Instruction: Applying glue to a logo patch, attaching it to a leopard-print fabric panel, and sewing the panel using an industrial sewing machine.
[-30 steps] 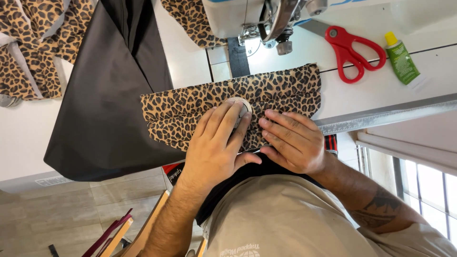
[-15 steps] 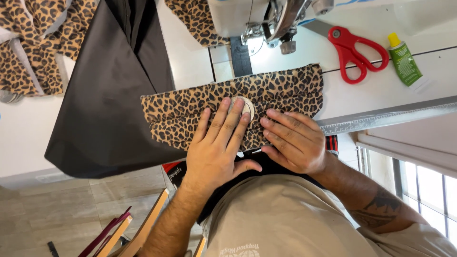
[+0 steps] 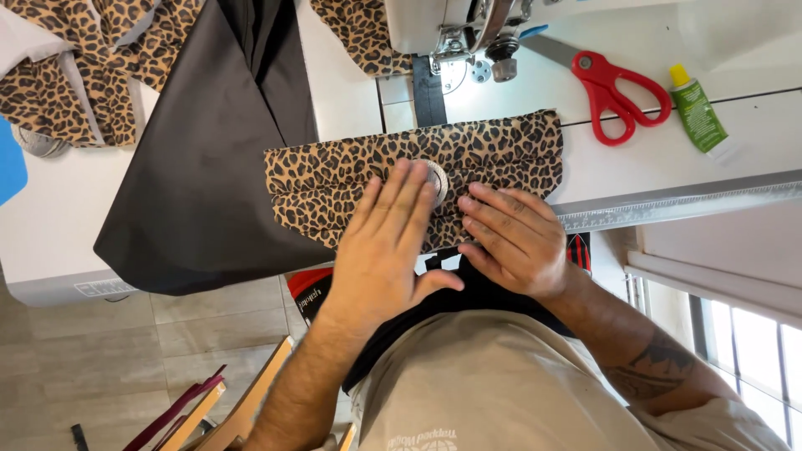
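Pressing leopard-print fabric (image 3: 334,179), left hand (image 3: 388,242), right hand (image 3: 514,238) flat, possibly touching round disc (image 3: 434,178)

A folded fabric piece (image 3: 418,175) lies across the middle of the desk (image 3: 351,92). Both hands rest flat on it, the left hand (image 3: 386,242) beside the right hand (image 3: 514,238), with a round disc (image 3: 434,177) at the left fingertips. Behind it, top centre, stands a sewing machine (image 3: 455,25). Scissors (image 3: 610,83) and a small tube (image 3: 695,113) lie upper right; a large cloth (image 3: 209,159) hangs over the desk edge at left.
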